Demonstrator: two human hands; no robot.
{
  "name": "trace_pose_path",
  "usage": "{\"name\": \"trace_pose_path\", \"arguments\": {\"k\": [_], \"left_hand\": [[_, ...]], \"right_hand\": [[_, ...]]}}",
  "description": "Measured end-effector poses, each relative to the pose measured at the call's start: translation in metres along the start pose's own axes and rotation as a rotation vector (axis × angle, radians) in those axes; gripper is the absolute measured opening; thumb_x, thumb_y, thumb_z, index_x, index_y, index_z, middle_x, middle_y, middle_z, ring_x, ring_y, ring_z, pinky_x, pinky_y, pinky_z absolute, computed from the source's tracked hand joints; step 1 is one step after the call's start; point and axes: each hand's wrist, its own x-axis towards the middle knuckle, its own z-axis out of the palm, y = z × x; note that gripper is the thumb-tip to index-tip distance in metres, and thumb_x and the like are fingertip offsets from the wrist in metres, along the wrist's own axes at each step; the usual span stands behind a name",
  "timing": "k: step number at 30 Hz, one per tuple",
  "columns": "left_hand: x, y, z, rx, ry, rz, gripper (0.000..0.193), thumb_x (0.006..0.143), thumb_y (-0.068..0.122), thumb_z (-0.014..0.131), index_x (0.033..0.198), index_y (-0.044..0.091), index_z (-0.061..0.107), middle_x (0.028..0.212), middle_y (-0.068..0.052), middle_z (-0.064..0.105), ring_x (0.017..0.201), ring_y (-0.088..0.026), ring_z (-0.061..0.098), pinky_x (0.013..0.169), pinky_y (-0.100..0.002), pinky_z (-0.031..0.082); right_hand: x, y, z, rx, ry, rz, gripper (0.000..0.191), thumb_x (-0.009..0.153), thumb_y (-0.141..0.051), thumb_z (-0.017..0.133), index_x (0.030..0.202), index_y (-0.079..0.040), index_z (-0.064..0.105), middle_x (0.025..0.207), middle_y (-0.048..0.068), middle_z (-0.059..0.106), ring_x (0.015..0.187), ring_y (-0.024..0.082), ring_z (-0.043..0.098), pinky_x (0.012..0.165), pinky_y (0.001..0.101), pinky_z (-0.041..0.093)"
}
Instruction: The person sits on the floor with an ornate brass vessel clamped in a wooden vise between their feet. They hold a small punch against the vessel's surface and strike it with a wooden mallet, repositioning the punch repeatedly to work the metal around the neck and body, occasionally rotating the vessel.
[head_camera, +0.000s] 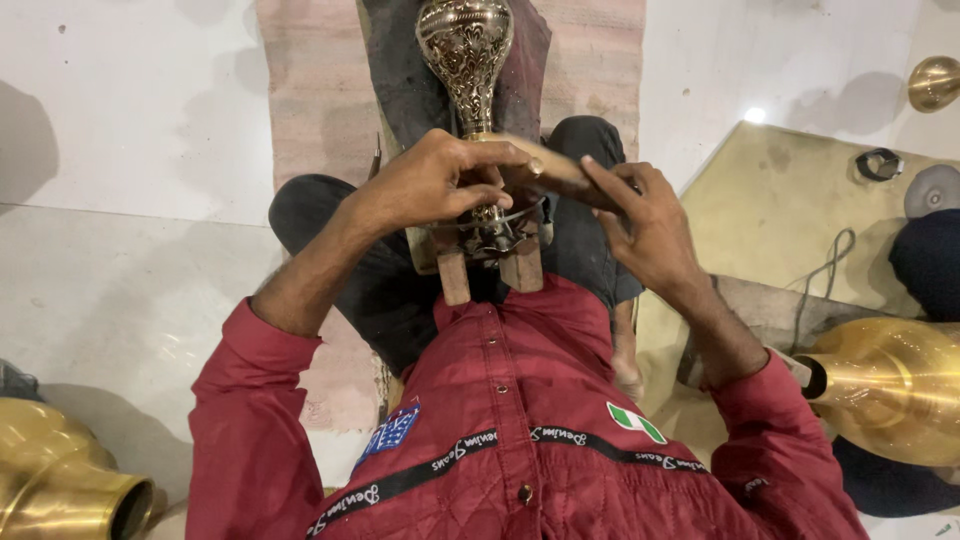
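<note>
A red quilted shirt fills the lower edge of the view, with both sleeves pushed up the forearms. Just beyond the chest, two short wooden blocks stand side by side, touching the base of an engraved brass vase, which is laid lengthwise between the knees on a dark cloth. The base end of the vase lies nearest the body, its narrow stem is met by both hands, and its rounded, patterned bulb points away from the body.

The left hand is curled over the stem, and its grip is closed round a thin tool pressed against the metal; how much of the tool is enclosed cannot be told. The right hand is wrapped about a wooden handle, with the forefinger stretched along it, and the handle's far end is laid against the left hand's fingers.

A plain brass vessel is seen at the lower left and another large brass piece at the right. Farther off, a pale mat is spread on the white floor, a striped rug lies under the cloth, and a small brass knob is seen at the far right.
</note>
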Motion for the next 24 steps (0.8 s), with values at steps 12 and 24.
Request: {"name": "trace_pose_path", "arguments": {"k": [12,24], "left_hand": [[0.006,0.005,-0.005,0.031,-0.025,0.006,0.050,0.091,0.017,0.080,0.138,0.011,0.063,0.097,-0.015,0.079,0.080,-0.021,0.079,0.073,-0.035,0.063],[0.012,0.002,-0.004,0.065,-0.095,-0.040,0.054,0.090,0.009,0.074,0.142,0.014,0.061,0.098,-0.013,0.080,0.079,-0.019,0.080,0.073,-0.035,0.066]], "right_hand": [[-0.004,0.024,-0.018,0.802,0.165,0.070,0.067,0.100,0.007,0.068,0.160,-0.015,0.046,0.138,0.010,0.057,0.132,0.023,0.055,0.115,0.0368,0.048],[-0.016,0.024,-0.023,0.358,0.198,0.011,0.061,0.101,0.011,0.069,0.157,-0.007,0.051,0.133,0.010,0.053,0.117,0.016,0.060,0.103,0.0282,0.054]]}}
